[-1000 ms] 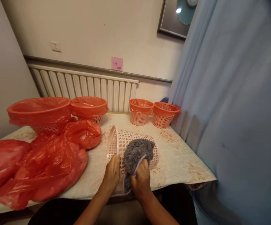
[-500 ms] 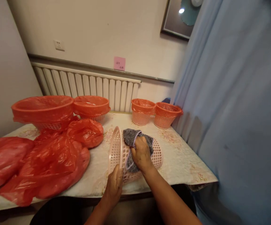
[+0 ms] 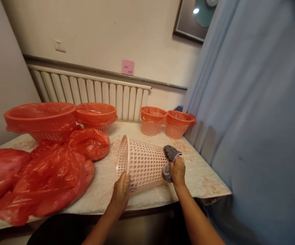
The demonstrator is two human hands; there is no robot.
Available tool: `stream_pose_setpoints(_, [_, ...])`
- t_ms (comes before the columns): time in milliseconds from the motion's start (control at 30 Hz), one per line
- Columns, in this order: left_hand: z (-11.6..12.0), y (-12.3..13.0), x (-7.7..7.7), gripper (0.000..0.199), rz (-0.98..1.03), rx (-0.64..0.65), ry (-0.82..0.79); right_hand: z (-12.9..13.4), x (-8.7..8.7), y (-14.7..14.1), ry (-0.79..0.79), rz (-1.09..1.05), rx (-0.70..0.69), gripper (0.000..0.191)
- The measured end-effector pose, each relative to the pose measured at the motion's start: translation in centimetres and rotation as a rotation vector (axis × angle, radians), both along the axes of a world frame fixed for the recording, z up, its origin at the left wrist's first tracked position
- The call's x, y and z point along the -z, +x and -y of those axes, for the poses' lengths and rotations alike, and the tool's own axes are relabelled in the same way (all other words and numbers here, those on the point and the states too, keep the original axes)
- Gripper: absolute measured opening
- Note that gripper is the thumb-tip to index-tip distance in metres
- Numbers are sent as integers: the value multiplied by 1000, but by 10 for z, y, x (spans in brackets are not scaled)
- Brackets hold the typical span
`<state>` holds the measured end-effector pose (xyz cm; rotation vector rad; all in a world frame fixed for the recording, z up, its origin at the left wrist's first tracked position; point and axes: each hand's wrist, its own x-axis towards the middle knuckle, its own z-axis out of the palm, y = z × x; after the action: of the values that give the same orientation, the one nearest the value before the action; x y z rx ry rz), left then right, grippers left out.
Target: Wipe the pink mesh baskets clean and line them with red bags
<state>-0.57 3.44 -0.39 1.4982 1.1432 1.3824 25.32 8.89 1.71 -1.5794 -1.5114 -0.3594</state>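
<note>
A pale pink perforated plastic basket lies on its side over the table, its wide mouth facing left. My left hand grips the near part of its rim, thumb on the outside. In my right hand is a bunched dark grey cloth with a lilac edge, pressed against the basket's base at the right end. My right fingers are closed round the cloth, and part of it is hidden behind them.
Red bags are heaped on the table's left side. Behind them stand two bag-lined baskets, and two smaller lined baskets are at the back right. A blue curtain hangs along the right; a radiator lines the wall.
My right hand has moved the cloth rightward from the basket's side wall to its base end. My left hand still grips the rim.
</note>
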Motion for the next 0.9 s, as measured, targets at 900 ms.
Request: stream_pose_setpoints(900, [-23,3,-36,36,-92,-66,5,16,2,-51,74,-30,-257,28])
